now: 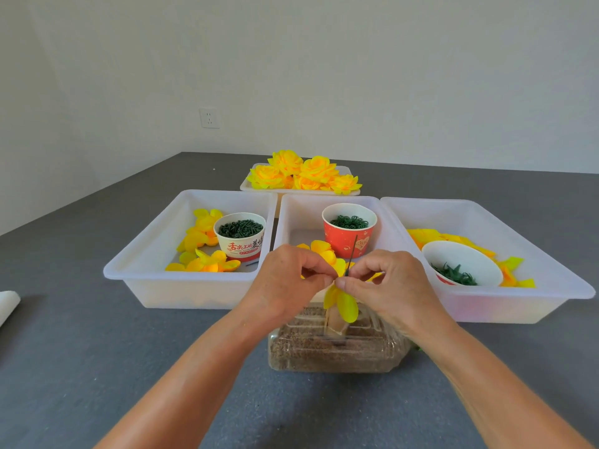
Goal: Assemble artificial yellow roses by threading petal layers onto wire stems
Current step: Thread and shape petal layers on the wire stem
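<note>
**Petal layer halfway onto the stem**

Nearest the camera, a clear plastic box (337, 348) filled with brownish grain sits on the grey table (97, 351), just below both hands. Above it, the left hand (288, 283) and right hand (385, 283) meet fingertip to fingertip. Both are curled into pinches: the left grips the yellow petal layer (345, 304), the right pinches the thin dark wire stem (351, 257) where it passes through the petals.

The stem's long axis runs nearly upright, leaning slightly to the right, with its free end rising above the fingers and the petals hanging below them. Sliding the layer along the wire looks like the step in hand, so the move runs along that upright line. Neither hand is nearer; they touch at the stem.

Behind the hands stand three white trays. The left tray (146, 251) holds loose petals and a white paper cup (241, 241) of dark green rings, printed with red Chinese characters, partly readable as "舌尖上的". The middle tray (301, 209) holds a red cup (348, 239) of green loops with a heart design. The right tray (534, 280) holds petals and a tilted bowl (460, 264) of green leafy pieces.

Farthest back, finished roses (304, 175) are heaped on a shallow tray, below a wall socket (209, 118).
</note>
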Demonstrator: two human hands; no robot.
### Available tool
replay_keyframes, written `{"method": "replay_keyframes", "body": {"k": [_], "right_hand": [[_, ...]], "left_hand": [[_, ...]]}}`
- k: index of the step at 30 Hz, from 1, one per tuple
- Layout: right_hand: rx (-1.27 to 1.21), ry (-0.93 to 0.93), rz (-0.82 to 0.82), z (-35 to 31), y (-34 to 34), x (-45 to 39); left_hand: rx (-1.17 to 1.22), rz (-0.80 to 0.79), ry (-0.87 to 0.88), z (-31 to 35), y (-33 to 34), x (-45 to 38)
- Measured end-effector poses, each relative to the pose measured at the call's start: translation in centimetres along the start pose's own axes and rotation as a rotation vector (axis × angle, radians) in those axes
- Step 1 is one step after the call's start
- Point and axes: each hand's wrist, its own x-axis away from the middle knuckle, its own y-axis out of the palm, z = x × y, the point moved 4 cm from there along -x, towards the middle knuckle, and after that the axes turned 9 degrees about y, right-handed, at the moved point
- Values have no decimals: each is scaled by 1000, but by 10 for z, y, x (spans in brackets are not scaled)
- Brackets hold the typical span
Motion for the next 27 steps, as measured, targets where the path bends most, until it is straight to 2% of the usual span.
{"method": "replay_keyframes", "body": {"k": [7,12,15,17,20,23,27], "right_hand": [[-166,52,-75,9,7,1],[-346,173,-289,12,-6,-7],[-380,191,-215,19,-23,-25],[-315,209,-112,27,-29,-42],[-184,259,-89,38,-20,-67],[15,270,-194,46,1,-87],[454,239,-333,56,27,-106]], "left_hand": [[78,3,4,3,3,-5],[177,-67,-7,3,4,-10],[235,-145,-10,3,7,-11],[281,-168,-22,1,8,-12],[358,-242,-33,-2,8,-16],[417,-272,-53,-8,2,-24],[340,-115,-158,-26,-2,-42]]}}
